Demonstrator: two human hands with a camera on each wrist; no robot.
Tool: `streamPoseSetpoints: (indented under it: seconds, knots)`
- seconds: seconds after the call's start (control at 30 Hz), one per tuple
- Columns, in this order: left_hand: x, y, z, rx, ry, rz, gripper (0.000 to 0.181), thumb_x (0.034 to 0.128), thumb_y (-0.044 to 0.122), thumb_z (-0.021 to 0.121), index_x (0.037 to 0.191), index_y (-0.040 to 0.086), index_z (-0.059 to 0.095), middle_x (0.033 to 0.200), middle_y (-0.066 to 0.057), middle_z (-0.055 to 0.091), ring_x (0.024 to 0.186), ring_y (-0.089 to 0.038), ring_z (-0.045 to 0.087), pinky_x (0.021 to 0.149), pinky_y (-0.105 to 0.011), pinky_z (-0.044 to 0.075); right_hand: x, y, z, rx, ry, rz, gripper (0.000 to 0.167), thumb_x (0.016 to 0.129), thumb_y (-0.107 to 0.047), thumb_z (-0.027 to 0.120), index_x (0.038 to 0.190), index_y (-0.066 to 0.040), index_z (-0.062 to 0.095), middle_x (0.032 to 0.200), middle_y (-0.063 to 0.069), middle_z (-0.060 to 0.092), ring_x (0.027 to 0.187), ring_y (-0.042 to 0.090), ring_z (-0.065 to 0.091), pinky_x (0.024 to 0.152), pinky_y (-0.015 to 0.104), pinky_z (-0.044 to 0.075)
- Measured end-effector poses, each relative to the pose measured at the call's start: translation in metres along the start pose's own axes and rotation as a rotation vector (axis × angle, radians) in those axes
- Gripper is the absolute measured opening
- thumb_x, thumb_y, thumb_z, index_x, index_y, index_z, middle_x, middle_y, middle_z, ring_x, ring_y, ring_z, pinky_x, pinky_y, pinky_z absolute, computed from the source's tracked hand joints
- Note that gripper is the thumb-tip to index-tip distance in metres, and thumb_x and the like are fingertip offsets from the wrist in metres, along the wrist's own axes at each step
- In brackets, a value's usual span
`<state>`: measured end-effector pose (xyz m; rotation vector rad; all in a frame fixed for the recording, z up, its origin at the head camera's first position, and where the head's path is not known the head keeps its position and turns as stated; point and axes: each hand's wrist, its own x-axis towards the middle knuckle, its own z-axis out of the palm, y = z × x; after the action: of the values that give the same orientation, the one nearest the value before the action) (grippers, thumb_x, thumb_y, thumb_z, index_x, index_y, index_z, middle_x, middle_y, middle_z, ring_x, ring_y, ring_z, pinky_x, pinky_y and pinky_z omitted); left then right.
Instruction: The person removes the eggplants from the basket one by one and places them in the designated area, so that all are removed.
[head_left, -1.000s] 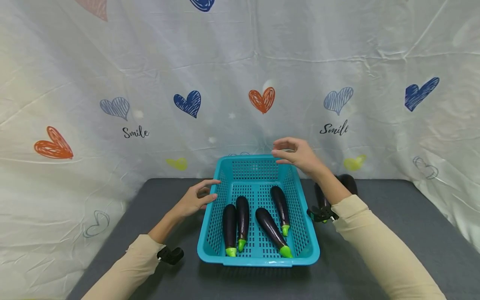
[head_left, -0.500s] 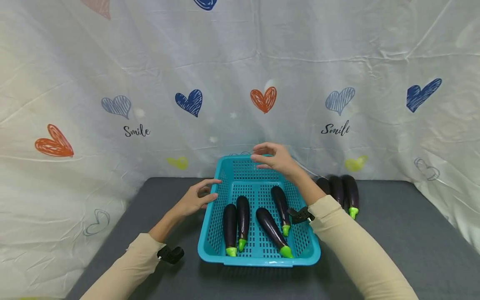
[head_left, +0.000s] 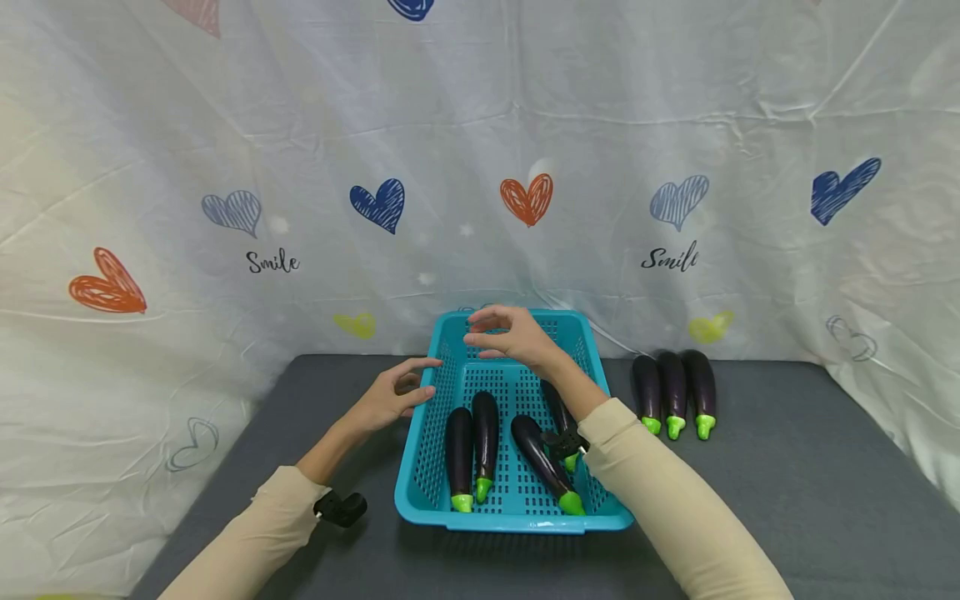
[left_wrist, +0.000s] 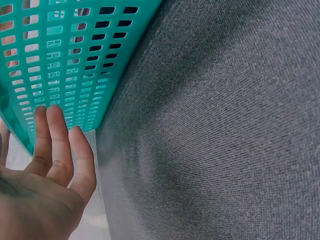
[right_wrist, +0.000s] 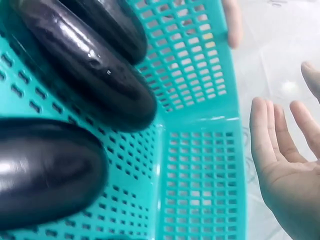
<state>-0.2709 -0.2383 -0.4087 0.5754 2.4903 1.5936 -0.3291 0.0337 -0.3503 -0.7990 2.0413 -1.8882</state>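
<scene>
A blue-green plastic basket point(head_left: 517, 523) stands on the table with several dark eggplants point(head_left: 486, 433) lying in it, green stem ends toward the near side. My left hand point(head_left: 388, 398) rests at the basket's left rim. Its fingers point(left_wrist: 59, 145) lie relaxed near the outer wall in the left wrist view; whether every fingertip touches is unclear. Above the far part of the basket hovers my right hand point(head_left: 513, 335), fingers loosely bent with nothing between them. In the right wrist view it shows its palm point(right_wrist: 295, 185) beyond the rim. My right wrist and sleeve partly hide the rightmost eggplant in the basket.
Three more eggplants point(head_left: 675, 392) lie side by side on the grey table point(head_left: 780, 467) right of the basket. A white curtain point(head_left: 450, 125) printed with hearts hangs right behind the table. Each wrist wears a black camera band point(head_left: 341, 510).
My right hand has moved left and slightly lower, from the basket's far right corner to over its far part. The three eggplants at right are uncovered. My left hand stays in place.
</scene>
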Motion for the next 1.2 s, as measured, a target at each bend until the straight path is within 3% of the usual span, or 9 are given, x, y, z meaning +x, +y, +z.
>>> streamPoseSetpoints:
  seconds: [0.1, 0.23, 0.33, 0.5, 0.87, 1.2]
  knots:
    - [0.000, 0.000, 0.000, 0.000, -0.002, -0.001, 0.051, 0.1046, 0.023, 0.063, 0.152, 0.014, 0.048, 0.149, -0.023, 0.045, 0.124, -0.042, 0.054, 0.088, -0.055, 0.054, 0.003, 0.005, 0.006, 0.006, -0.020, 0.029, 0.042, 0.097, -0.006, 0.072, 0.136, 0.001, 0.058, 0.135, 0.029, 0.052, 0.118, 0.043, 0.059, 0.095, 0.051, 0.051]
    - [-0.001, 0.000, -0.001, 0.002, -0.005, -0.002, 0.051, 0.1044, 0.026, 0.063, 0.152, 0.015, 0.048, 0.147, -0.022, 0.047, 0.122, -0.040, 0.055, 0.089, -0.055, 0.053, 0.009, 0.012, 0.011, -0.020, -0.047, 0.050, 0.047, 0.097, -0.007, 0.072, 0.139, 0.004, 0.055, 0.136, 0.031, 0.051, 0.117, 0.040, 0.059, 0.091, 0.044, 0.054]
    - [-0.001, 0.000, -0.002, 0.005, -0.005, -0.004, 0.052, 0.1042, 0.027, 0.063, 0.152, 0.015, 0.048, 0.147, -0.022, 0.047, 0.124, -0.039, 0.055, 0.089, -0.055, 0.053, 0.012, 0.020, 0.011, -0.050, -0.068, 0.078, 0.051, 0.096, -0.008, 0.073, 0.141, 0.005, 0.053, 0.137, 0.031, 0.051, 0.115, 0.033, 0.061, 0.093, 0.046, 0.053]
    - [-0.001, -0.001, -0.001, 0.012, -0.008, -0.005, 0.052, 0.1048, 0.026, 0.062, 0.153, 0.014, 0.047, 0.149, -0.024, 0.044, 0.126, -0.042, 0.053, 0.089, -0.055, 0.053, 0.010, 0.034, 0.008, -0.044, -0.106, 0.144, 0.057, 0.095, -0.009, 0.075, 0.145, 0.004, 0.051, 0.142, 0.031, 0.049, 0.120, 0.034, 0.058, 0.101, 0.056, 0.045]
    - [-0.001, 0.001, -0.001, 0.006, 0.001, -0.011, 0.052, 0.1035, 0.029, 0.064, 0.152, 0.018, 0.048, 0.153, -0.020, 0.041, 0.132, -0.041, 0.047, 0.090, -0.054, 0.053, -0.001, 0.062, -0.003, 0.025, -0.104, 0.306, 0.061, 0.095, -0.010, 0.075, 0.149, -0.001, 0.049, 0.146, 0.027, 0.047, 0.121, 0.031, 0.060, 0.100, 0.047, 0.049]
    - [-0.001, -0.001, 0.000, 0.013, 0.004, -0.017, 0.052, 0.1032, 0.031, 0.065, 0.152, 0.022, 0.049, 0.155, -0.019, 0.039, 0.135, -0.042, 0.044, 0.090, -0.055, 0.052, -0.007, 0.067, -0.003, -0.003, -0.154, 0.359, 0.062, 0.092, -0.012, 0.079, 0.147, -0.002, 0.053, 0.146, 0.022, 0.051, 0.125, 0.030, 0.057, 0.101, 0.047, 0.047]
